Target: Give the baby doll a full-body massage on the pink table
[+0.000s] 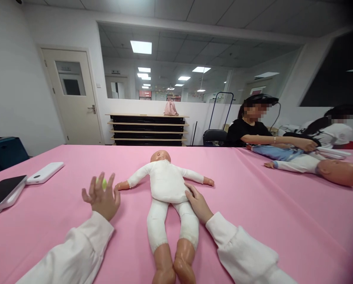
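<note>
A baby doll (167,181) with a white cloth body lies on the pink tablecloth (129,244), its head away from me and its feet toward me. Its arms are spread to both sides. My right hand (199,203) rests against the doll's hip, fingers stretched over the cloth body. My left hand (103,197) is raised to the left of the doll, fingers spread, close to the doll's hand but apart from it. Behind those fingers shows part of a small yellow-green round thing (104,183); whether my fingers touch it I cannot tell.
White devices (46,172) lie at the left, one with a dark screen (4,191). At the right, a person in black (250,130) handles a second doll (301,163) in blue and white. Another person (339,130) sits beyond. A shelf unit (148,130) stands behind the table.
</note>
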A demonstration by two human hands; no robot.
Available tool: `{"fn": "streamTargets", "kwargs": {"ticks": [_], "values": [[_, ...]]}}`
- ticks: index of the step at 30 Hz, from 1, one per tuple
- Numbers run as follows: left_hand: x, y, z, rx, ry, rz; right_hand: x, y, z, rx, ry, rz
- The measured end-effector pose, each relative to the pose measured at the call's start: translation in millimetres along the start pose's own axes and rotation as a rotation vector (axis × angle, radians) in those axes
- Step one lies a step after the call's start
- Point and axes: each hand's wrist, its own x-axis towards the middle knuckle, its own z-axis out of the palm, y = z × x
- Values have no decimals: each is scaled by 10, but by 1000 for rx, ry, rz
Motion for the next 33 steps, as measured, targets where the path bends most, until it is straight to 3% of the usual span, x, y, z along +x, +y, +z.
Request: {"fn": "streamTargets", "kwargs": {"ticks": [3,7,9,14,17,19,23,25,27,30,33], "values": [[132,-125,-92,96,-17,-193,10,16,18,105,26,61],[198,-194,-72,7,-372,-466,29,49,25,151,28,82],[176,-208,-34,-90,-452,-476,29,57,31,148,33,83],[96,-204,4,-194,-461,-396,16,9,41,162,76,88],[94,-176,-7,-217,-472,-379,3,-167,-13,244,130,43],[102,-123,-37,-216,-407,-352,-33,-373,-62,351,89,2],[29,86,-194,-179,-19,-67,-232,-836,-43,636,-244,72],[-98,208,-305,-175,72,155,-381,-987,51,745,-404,184],[-275,317,-398,-212,22,443,-527,-1057,171,861,-561,332],[-517,428,-452,-264,-205,799,-674,-1056,305,1048,-732,533],[-598,454,-428,-276,-341,752,-708,-1025,334,1162,-758,621]]}}
